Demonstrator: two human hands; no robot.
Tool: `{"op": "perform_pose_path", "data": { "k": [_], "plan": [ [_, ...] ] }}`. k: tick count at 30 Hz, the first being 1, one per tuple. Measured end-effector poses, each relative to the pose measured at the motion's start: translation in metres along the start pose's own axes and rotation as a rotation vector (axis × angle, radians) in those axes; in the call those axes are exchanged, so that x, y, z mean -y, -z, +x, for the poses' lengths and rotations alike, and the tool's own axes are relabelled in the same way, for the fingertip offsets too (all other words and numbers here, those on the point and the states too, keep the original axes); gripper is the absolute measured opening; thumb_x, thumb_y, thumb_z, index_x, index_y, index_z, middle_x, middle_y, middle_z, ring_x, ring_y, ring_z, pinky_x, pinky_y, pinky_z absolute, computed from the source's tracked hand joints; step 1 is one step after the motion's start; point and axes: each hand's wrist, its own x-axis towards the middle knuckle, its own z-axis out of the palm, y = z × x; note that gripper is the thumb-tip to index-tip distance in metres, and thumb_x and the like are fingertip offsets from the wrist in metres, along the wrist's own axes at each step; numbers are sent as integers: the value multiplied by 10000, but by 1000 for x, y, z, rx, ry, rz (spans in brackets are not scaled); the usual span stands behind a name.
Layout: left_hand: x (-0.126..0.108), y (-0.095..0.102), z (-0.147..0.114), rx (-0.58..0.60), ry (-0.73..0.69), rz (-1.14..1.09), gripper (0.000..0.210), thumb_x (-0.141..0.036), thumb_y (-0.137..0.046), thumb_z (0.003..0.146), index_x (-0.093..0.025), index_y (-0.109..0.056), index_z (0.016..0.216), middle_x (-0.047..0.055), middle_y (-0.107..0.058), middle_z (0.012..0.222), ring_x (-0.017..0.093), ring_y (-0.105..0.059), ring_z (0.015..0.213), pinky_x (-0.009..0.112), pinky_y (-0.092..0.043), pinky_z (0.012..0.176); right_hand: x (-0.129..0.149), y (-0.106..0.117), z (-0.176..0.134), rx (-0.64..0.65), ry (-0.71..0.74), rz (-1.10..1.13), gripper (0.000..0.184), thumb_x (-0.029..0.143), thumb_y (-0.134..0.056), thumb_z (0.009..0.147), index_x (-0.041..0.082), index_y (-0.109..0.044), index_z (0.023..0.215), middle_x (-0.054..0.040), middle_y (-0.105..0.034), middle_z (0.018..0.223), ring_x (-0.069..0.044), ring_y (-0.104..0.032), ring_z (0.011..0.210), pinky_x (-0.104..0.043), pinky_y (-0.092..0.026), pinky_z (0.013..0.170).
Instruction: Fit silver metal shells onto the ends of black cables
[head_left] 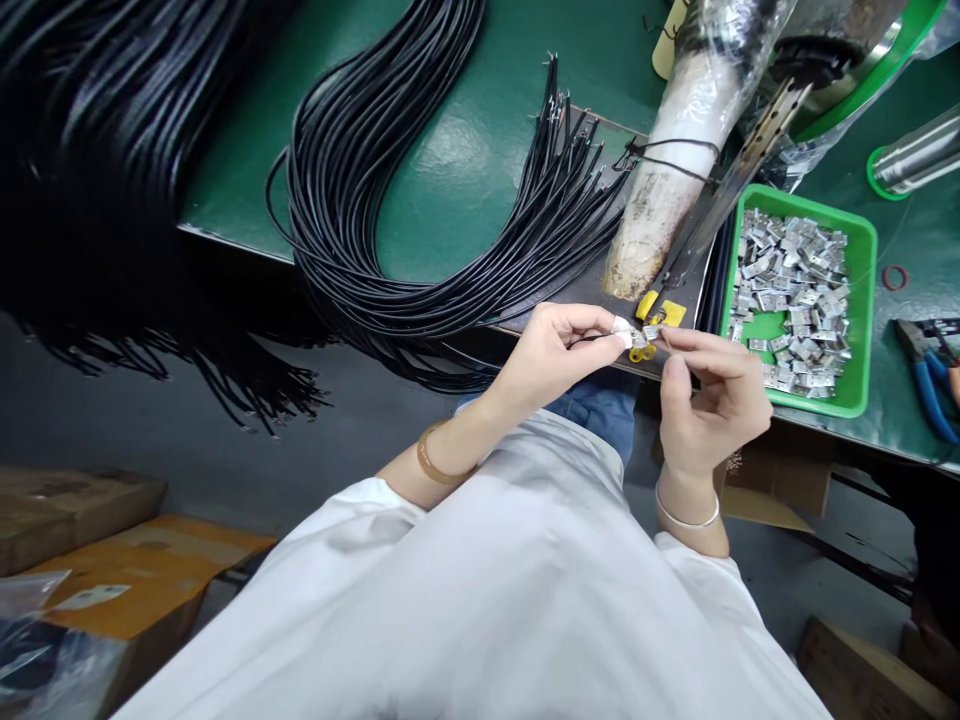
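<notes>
My left hand (566,350) is closed in a pinch, thumb against forefinger, on a small silvery metal connector (646,335). White wrapping (622,330) shows at those fingertips. From the right, my right hand (712,395) reaches to the same connector with its fingers bent together. A thin strand (667,343) shows by its fingertips; whether they grip it or the connector is unclear. Just beyond the connector are yellow pieces (667,310) at the bench edge. A slender tool with a perforated metal barrel (780,115) slants down toward them.
A bundle of black cables (360,230) curves over the green bench (240,190), stripped ends near a plastic-wrapped white tube (660,200). More black cables (112,200) hang off the left edge. At right are a green tray (862,330) of metal connectors and blue-handled pliers (930,390).
</notes>
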Motion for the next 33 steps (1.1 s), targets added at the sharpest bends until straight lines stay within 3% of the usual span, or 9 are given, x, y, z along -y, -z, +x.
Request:
{"op": "perform_pose_path", "data": {
  "k": [4, 10, 16, 26, 33],
  "plan": [
    [0, 0, 1, -8, -5, 4, 120, -245, -777, 760, -145, -731, 714, 0, -701, 698, 91, -631, 660, 222, -541, 700, -5, 0, 0, 17, 111, -77, 159, 117, -710, 840, 255, -653, 896, -12, -778, 1019, -193, -760, 912, -371, -643, 792],
    [2, -3, 4, -110, -4, 89, 102, -233, -798, 711, -139, -765, 737, 15, -730, 730, 102, -637, 670, 210, -535, 637, -11, 2, -2, 41, 228, -170, 229, 105, -721, 821, 279, -639, 946, 9, -780, 1067, -191, -767, 923, -354, -658, 781],
    [1, -6, 7, -141, -32, 93, 101, -217, -797, 691, -129, -775, 735, 20, -746, 725, 119, -672, 675, 212, -565, 638, -13, 2, 1, 73, 180, -104, 207, 89, -669, 856, 256, -643, 976, -42, -732, 1256, -226, -769, 997, -383, -691, 788],
    [-3, -9, 5, -196, -56, 167, 80, -201, -769, 737, -132, -746, 703, -7, -645, 619, 73, -556, 542, 181, -457, 517, 0, 3, 11, 85, 202, -144, 254, 19, -719, 788, 206, -681, 957, -61, -758, 1195, -236, -764, 1030, -352, -684, 841],
    [-2, -8, 7, -166, -65, 152, 76, -194, -736, 709, -119, -749, 701, 18, -709, 687, 91, -605, 611, 186, -506, 571, -1, 4, 10, 76, 184, -135, 212, 36, -726, 784, 192, -639, 898, -67, -766, 1140, -226, -767, 1003, -349, -682, 811]
  ]
}}
